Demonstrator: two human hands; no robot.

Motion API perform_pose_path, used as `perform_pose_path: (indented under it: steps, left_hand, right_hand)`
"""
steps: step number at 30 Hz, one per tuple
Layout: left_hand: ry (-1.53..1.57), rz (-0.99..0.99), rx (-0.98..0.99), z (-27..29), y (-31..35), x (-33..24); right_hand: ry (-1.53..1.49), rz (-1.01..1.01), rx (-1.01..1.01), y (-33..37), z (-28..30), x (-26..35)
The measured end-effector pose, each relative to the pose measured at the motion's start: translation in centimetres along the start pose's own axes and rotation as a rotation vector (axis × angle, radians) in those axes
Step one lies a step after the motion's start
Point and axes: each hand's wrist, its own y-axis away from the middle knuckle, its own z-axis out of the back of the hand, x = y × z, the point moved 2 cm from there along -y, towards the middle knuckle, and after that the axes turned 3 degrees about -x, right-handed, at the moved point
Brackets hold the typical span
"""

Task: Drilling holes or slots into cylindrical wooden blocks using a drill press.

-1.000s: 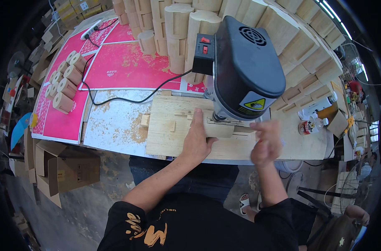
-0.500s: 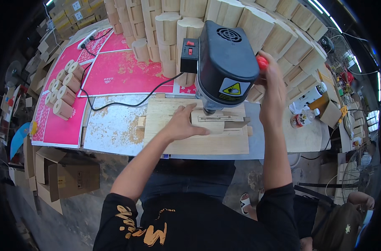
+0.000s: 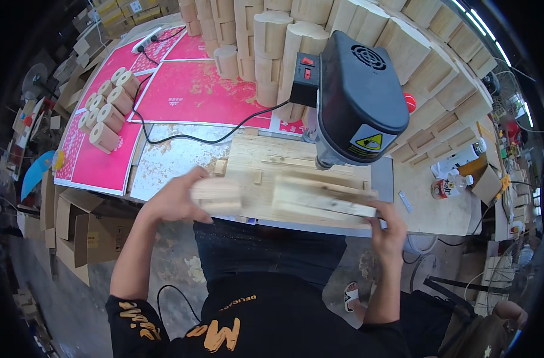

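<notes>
My left hand [image 3: 177,196] is closed around a short rounded wooden block [image 3: 217,196], lifted near the front edge of the bench and smeared by motion. In my right hand [image 3: 389,223], a longer pale wooden piece [image 3: 323,197] is gripped by its right end; motion blurs it too. Both pieces are in front of the drill press [image 3: 360,98], which has a black housing and a clear guard. Below its chuck [image 3: 326,162] lies a flat wooden jig board [image 3: 242,156] with strips fixed on it. At the press's right side shows a red knob [image 3: 410,102], with no hand on it.
Tall stacks of wooden blocks [image 3: 272,53] rise behind the press. Several drilled wooden cylinders [image 3: 109,116] stand on pink sheets [image 3: 188,98] at left. A black cable [image 3: 218,138] crosses the bench. Bottles [image 3: 444,188] and an open carton [image 3: 487,179] are at right.
My right hand has let go of the red knob and come down to grip the long wooden piece. My left hand has moved left off the jig, now holding the rounded block.
</notes>
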Motion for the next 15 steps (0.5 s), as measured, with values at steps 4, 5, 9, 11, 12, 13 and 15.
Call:
perform_pose_path:
  steps: [4,5,9,11,12,13,15]
  left_hand:
    - [0.047,-0.246,-0.554,-2.1,0.3,0.2]
    - [-0.097,-0.317,-0.537,-3.0,0.1,-1.0]
    - [-0.176,-0.573,-0.545,-6.7,-1.2,-2.4]
    - [-0.255,-0.568,-0.543,-7.6,-2.2,-2.5]
    - [-0.253,-0.569,-0.540,-8.0,-2.2,-2.6]
    - [-0.306,-0.502,-0.532,-8.3,-2.4,-2.5]
    - [-0.359,-0.439,-0.519,-9.1,-2.9,-2.4]
  right_hand:
    - [-0.157,-0.204,-0.013,0.0,-1.6,-1.3]
    - [-0.159,-0.235,0.025,-0.3,-2.2,-1.4]
    - [-0.208,-0.266,0.039,-0.5,-4.3,-3.1]
    - [-0.234,-0.259,0.031,-0.4,-4.7,-4.0]
    - [-0.239,-0.280,0.035,-0.2,-4.8,-4.4]
    - [-0.244,-0.302,0.036,-0.3,-4.8,-4.5]
    - [-0.213,-0.277,0.049,-0.9,-4.5,-4.5]
